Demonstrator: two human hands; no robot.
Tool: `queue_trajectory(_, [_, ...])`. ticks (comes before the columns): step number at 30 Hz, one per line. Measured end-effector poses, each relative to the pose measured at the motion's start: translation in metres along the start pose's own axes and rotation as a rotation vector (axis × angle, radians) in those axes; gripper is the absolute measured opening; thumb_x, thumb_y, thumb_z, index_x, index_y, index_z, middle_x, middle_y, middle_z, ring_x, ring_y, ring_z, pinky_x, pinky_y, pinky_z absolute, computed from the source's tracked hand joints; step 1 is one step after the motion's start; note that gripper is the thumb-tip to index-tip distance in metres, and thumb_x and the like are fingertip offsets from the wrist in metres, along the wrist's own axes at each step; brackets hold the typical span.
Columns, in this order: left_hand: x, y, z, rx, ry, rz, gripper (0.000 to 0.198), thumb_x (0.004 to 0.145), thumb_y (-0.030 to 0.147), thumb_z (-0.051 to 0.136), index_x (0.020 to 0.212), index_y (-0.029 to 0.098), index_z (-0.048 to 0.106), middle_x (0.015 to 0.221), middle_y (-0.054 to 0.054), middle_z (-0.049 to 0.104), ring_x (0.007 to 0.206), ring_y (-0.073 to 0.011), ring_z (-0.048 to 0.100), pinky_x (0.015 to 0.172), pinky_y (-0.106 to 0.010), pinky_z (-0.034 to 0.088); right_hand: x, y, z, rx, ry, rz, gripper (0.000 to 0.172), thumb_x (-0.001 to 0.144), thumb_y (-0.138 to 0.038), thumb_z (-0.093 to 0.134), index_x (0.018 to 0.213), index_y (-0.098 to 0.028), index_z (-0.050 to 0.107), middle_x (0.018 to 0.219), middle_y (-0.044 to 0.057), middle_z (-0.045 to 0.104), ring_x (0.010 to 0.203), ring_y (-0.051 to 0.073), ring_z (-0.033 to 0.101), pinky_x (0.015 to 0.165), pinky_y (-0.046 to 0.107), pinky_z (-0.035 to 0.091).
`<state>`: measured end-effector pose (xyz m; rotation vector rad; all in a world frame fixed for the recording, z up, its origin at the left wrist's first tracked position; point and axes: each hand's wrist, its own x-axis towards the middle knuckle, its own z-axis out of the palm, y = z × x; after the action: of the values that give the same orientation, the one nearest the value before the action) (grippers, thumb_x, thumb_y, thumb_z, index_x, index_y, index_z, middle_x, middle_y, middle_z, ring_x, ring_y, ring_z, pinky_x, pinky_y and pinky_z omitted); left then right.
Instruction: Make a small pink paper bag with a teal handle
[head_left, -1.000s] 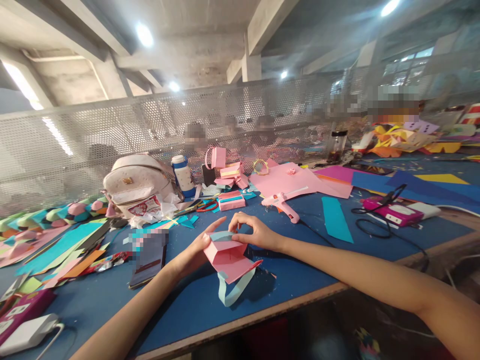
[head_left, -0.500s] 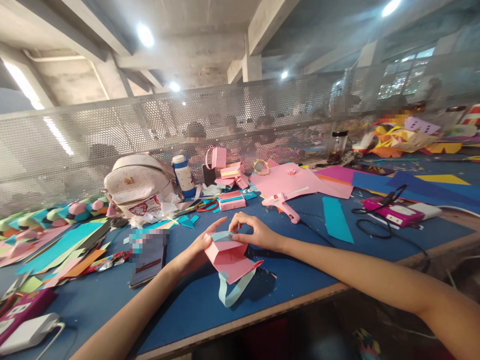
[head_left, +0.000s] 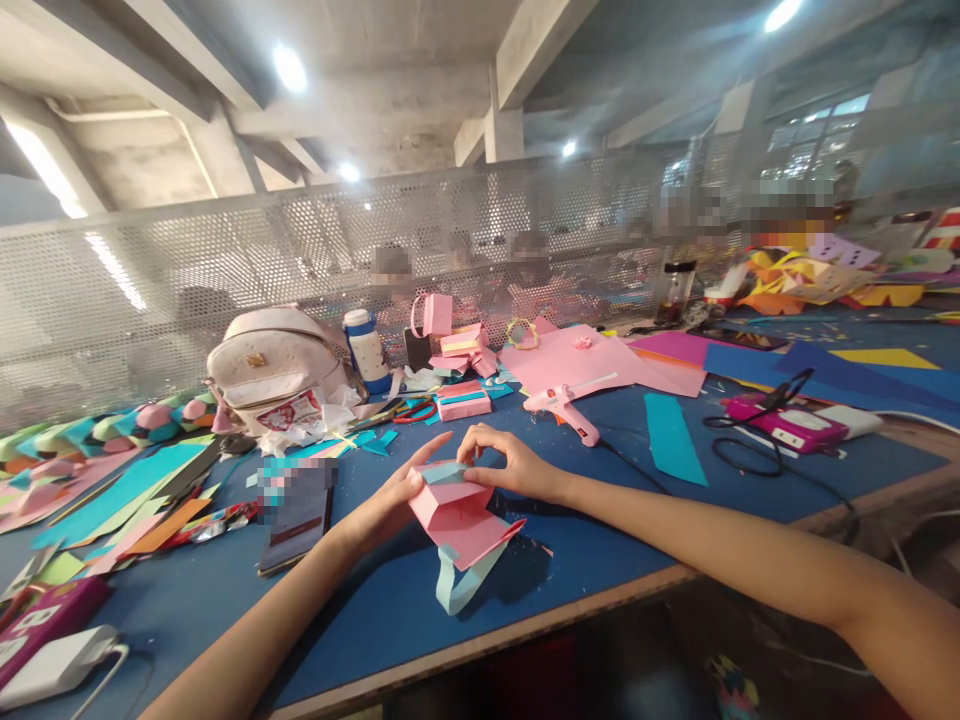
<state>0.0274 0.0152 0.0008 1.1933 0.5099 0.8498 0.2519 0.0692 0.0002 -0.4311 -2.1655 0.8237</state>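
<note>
A folded pink paper piece is held above the blue table near its front edge, with a pale blue paper strip looping down from its lower end. My left hand grips its upper left corner, thumb on top. My right hand pinches the upper edge, where a light blue patch lies on the pink paper. Beyond my right hand a pink glue gun rests on the table. A small pink paper box stands behind my hands.
A phone lies beside my left forearm. A backpack and a bottle stand at the back left. Pink sheets, a blue strip and a magenta power strip with a black cable lie on the right.
</note>
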Motion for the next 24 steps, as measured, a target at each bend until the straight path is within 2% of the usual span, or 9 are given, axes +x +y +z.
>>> queue_trajectory(3, [0.001,0.002,0.003,-0.009,0.03,0.04,0.09,0.077,0.054,0.07,0.15,0.023,0.028,0.138,-0.018,0.054,0.122,-0.037,0.056,0.104,-0.048,0.038,0.0,-0.001,0.0,0.011,0.032,-0.005,0.029,0.088,-0.043,0.064,0.104,-0.019,0.063,0.102,0.005,0.059,0.092,0.018,0.052,0.082,0.031,0.043])
queue_trajectory(5, [0.002,0.003,0.004,-0.022,0.095,0.097,0.094,0.076,0.055,0.069,0.152,0.024,0.023,0.136,-0.018,0.056,0.121,-0.0369,0.056,0.105,-0.05,0.037,0.0,-0.001,-0.001,0.026,0.08,-0.001,0.031,0.091,-0.044,0.058,0.111,-0.02,0.061,0.109,0.006,0.057,0.098,0.019,0.052,0.084,0.032,0.043])
queue_trajectory(8, [0.004,0.003,0.0,-0.069,0.231,0.208,0.089,0.083,0.053,0.063,0.153,0.026,0.016,0.133,-0.014,0.06,0.121,-0.0337,0.057,0.106,-0.05,0.037,0.001,0.001,-0.003,0.043,0.147,0.007,0.03,0.098,-0.044,0.046,0.103,-0.02,0.063,0.105,0.006,0.057,0.102,0.02,0.052,0.091,0.034,0.04])
queue_trajectory(10, [0.005,0.002,-0.006,-0.116,0.314,0.263,0.081,0.087,0.052,0.057,0.153,0.027,0.016,0.13,-0.011,0.062,0.121,-0.0299,0.057,0.107,-0.048,0.037,0.001,0.004,-0.004,0.069,0.164,0.002,0.035,0.1,-0.043,0.038,0.094,-0.019,0.064,0.099,0.005,0.057,0.099,0.02,0.053,0.094,0.034,0.038])
queue_trajectory(15, [0.01,-0.001,-0.02,-0.156,0.477,0.317,0.075,0.089,0.052,0.055,0.151,0.028,0.019,0.129,-0.007,0.063,0.12,-0.0251,0.059,0.107,-0.043,0.039,0.001,0.012,-0.004,0.147,0.212,0.047,0.038,0.1,-0.045,0.038,0.093,-0.018,0.065,0.099,0.005,0.057,0.094,0.019,0.053,0.088,0.032,0.04])
queue_trajectory(20, [0.013,-0.007,-0.021,0.04,0.519,0.441,0.086,0.081,0.055,0.063,0.151,0.036,0.015,0.134,-0.008,0.059,0.122,-0.03,0.057,0.105,-0.051,0.04,0.003,0.011,-0.004,0.172,0.221,0.164,0.034,0.095,-0.048,0.047,0.096,-0.02,0.066,0.102,0.005,0.06,0.097,0.02,0.055,0.087,0.032,0.042])
queue_trajectory(24, [0.015,-0.009,-0.025,0.308,0.515,0.572,0.096,0.075,0.058,0.068,0.151,0.033,0.016,0.143,-0.013,0.047,0.133,-0.0323,0.044,0.11,-0.054,0.032,0.002,0.011,0.0,0.455,0.205,0.313,0.038,0.091,-0.052,0.055,0.114,-0.023,0.061,0.118,0.006,0.06,0.108,0.02,0.054,0.086,0.03,0.046])
